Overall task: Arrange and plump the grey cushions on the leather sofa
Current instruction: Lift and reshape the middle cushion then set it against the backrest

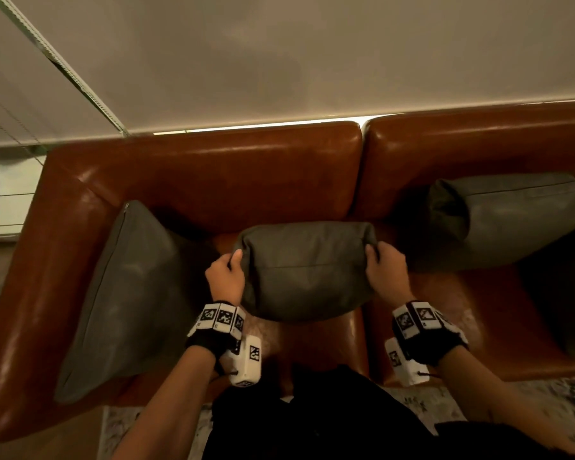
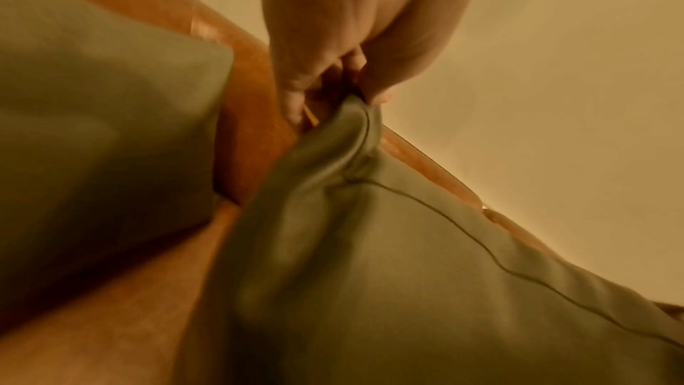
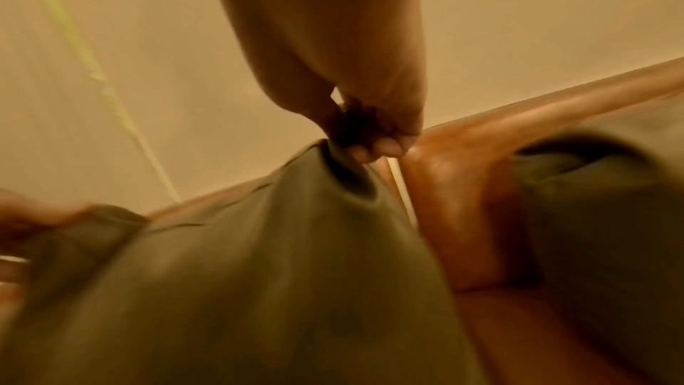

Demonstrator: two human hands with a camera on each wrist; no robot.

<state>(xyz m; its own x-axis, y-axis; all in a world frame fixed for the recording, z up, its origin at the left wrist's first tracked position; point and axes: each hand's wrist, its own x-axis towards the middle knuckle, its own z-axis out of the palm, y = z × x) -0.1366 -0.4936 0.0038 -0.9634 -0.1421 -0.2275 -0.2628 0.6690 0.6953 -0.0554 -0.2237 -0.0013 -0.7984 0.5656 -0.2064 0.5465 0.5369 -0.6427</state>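
Observation:
A grey cushion [image 1: 307, 270] is held up over the middle of the brown leather sofa [image 1: 246, 174]. My left hand [image 1: 228, 270] grips its top left corner, and the left wrist view shows the fingers pinching the bunched corner [image 2: 361, 116]. My right hand [image 1: 384, 263] grips the top right corner; the right wrist view shows the fabric [image 3: 296, 259] gathered in its fingers [image 3: 374, 148]. A second grey cushion [image 1: 127, 293] leans against the left armrest. A third grey cushion [image 1: 508, 217] lies against the right backrest.
A pale wall [image 1: 312, 54] rises behind the sofa, with a blind and cord [image 1: 63, 64] at the left. A patterned rug [image 1: 512, 400] lies in front of the sofa. My dark clothing [image 1: 312, 419] fills the bottom centre.

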